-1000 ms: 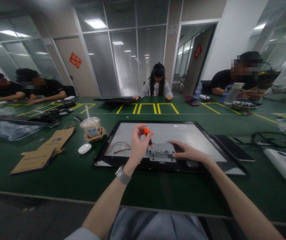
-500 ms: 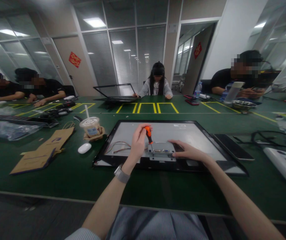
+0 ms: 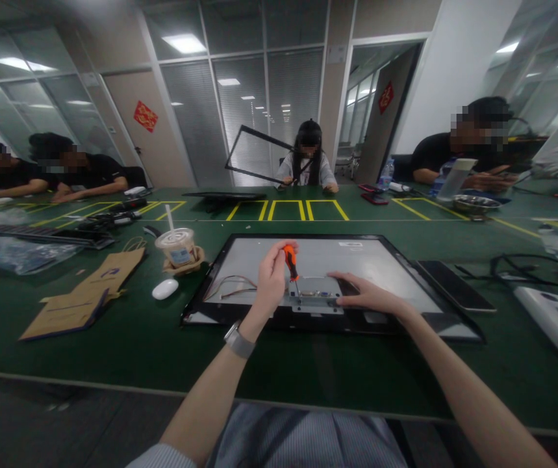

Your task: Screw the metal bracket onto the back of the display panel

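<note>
My left hand (image 3: 272, 276) is closed around the handle of a screwdriver (image 3: 291, 262) with an orange and black grip. The shaft points down, its tip at the left front of a metal bracket (image 3: 316, 305) that carries a row of connector ports. With the thumb at the bracket's front edge and the fingers at its back, my right hand (image 3: 369, 296) grips its right end. Under both hands lies a display panel (image 3: 380, 260), grey back up, inside a black frame. Thin cables (image 3: 230, 281) run over the panel left of the bracket.
Left of the panel are a drink cup (image 3: 178, 248), a white mouse (image 3: 165, 289) and a paper bag (image 3: 71, 305). On the right lie a phone (image 3: 454, 286), black cables and a white device (image 3: 554, 322). Across the table, a person (image 3: 308, 156) holds a black frame (image 3: 259, 172).
My left wrist has shifted slightly right while the screwdriver stays on the bracket. My right hand has not visibly moved. Across the table, the person has lifted the black frame upright.
</note>
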`<state>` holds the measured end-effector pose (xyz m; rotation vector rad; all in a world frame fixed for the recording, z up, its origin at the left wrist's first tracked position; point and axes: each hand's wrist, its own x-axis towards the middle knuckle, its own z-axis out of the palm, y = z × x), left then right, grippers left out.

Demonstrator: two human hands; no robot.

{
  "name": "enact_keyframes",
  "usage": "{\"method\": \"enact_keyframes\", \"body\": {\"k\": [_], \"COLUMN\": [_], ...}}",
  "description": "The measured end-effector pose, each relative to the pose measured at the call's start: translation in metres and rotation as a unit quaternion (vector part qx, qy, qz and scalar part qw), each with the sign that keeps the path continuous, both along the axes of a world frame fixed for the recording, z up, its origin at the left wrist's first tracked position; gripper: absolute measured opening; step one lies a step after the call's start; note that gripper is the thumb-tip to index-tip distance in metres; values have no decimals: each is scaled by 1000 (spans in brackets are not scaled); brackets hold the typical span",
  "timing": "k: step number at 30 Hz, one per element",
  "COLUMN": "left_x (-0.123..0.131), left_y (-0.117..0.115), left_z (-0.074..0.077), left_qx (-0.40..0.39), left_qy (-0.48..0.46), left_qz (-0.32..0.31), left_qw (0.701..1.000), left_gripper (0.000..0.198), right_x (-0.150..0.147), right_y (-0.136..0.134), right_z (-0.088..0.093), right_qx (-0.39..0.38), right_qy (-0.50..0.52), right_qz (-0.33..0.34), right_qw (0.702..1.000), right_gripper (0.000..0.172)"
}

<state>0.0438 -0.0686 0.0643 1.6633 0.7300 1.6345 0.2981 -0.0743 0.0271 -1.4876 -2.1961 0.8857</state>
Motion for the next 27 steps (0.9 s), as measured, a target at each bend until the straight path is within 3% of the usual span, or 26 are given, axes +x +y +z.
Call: {"method": "enact_keyframes", "body": {"k": [10,18,27], "left_x": [-2,-1,-1], "left_y": [2,1,-3], "left_z": [0,0,4], "left_qx": [21,-22,39], "left_qy": [6,-14,34], "left_qz": [18,-59,21], "left_qw": [1000,998,998], "left_gripper": [17,26,17], "right_x": [1,3,3], "right_y": [0,1,2], "right_z": [-1,-3,-5], "right_qx": [-10,-6,-1], "right_qy": [3,3,13], "right_qz": [-6,-7,-3], "right_qw": [1000,1000,1000], "right_gripper": [78,78,79]}}
